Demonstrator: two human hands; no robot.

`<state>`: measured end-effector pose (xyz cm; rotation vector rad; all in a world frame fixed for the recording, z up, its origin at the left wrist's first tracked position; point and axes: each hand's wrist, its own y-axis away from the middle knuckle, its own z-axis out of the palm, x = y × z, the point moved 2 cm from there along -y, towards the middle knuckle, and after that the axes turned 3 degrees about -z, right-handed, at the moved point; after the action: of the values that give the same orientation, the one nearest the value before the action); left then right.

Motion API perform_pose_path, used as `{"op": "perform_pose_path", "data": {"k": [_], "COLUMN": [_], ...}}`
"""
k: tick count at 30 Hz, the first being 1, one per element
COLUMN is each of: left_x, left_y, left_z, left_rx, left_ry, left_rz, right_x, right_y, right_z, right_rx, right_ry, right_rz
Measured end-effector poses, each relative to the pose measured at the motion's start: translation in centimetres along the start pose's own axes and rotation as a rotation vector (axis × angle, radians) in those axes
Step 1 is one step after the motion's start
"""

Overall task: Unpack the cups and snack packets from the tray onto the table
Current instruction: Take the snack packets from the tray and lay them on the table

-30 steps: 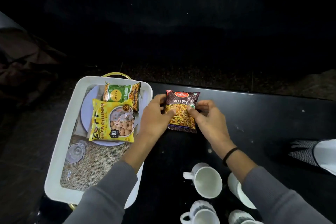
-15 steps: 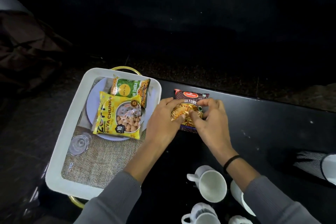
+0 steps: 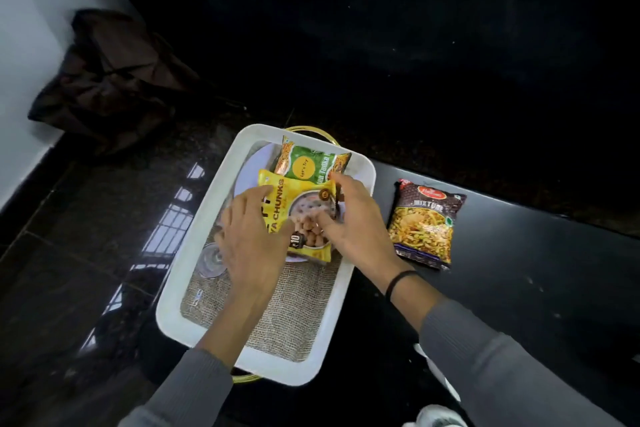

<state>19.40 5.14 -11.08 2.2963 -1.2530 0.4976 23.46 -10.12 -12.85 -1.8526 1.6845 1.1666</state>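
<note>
A white tray (image 3: 207, 230) stands at the table's left end. In it a yellow soya chunks packet (image 3: 306, 201) lies on a pale plate (image 3: 246, 174), with a green snack packet (image 3: 311, 165) just behind. My left hand (image 3: 249, 246) grips the yellow packet's left side, thumb on its front. My right hand (image 3: 355, 224) holds its right edge, fingers at the upper corner. The packet still rests on the plate. A dark brown mixture packet (image 3: 424, 224) lies flat on the black table (image 3: 519, 288), right of the tray.
A clear glass (image 3: 210, 259) lies on the burlap mat (image 3: 287, 319) lining the tray, partly under my left wrist. A white cup (image 3: 439, 418) shows at the bottom edge. A dark bag (image 3: 110, 80) sits on the glossy floor at left.
Both hands let go of the mixture packet, which now lies on the table, and moved left into the tray onto the yellow packet. The camera view shifted left.
</note>
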Motion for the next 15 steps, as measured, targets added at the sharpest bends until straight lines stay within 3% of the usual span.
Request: {"op": "perform_pose_path", "data": {"k": [2, 4, 12, 15], "left_x": [-2.0, -3.4, -5.6, -6.1], "left_y": [-0.6, -1.1, -2.0, -2.0], "left_z": [0.2, 0.6, -0.3, -1.2], "left_rx": [-0.094, -0.151, -0.335, -0.360], "left_ry": [-0.038, -0.023, 0.445, 0.741], "left_rz": [-0.159, -0.196, -0.238, -0.233], "right_x": [0.0, 0.0, -0.2, -0.3], "right_y": [-0.3, -0.4, 0.5, 1.1], "right_z": [0.6, 0.8, 0.4, -0.2], "right_rx": [0.041, 0.082, 0.049, -0.004], "right_ry": [-0.026, -0.084, -0.401, -0.573], "right_rz": [0.027, 0.095, 0.296, 0.307]}}
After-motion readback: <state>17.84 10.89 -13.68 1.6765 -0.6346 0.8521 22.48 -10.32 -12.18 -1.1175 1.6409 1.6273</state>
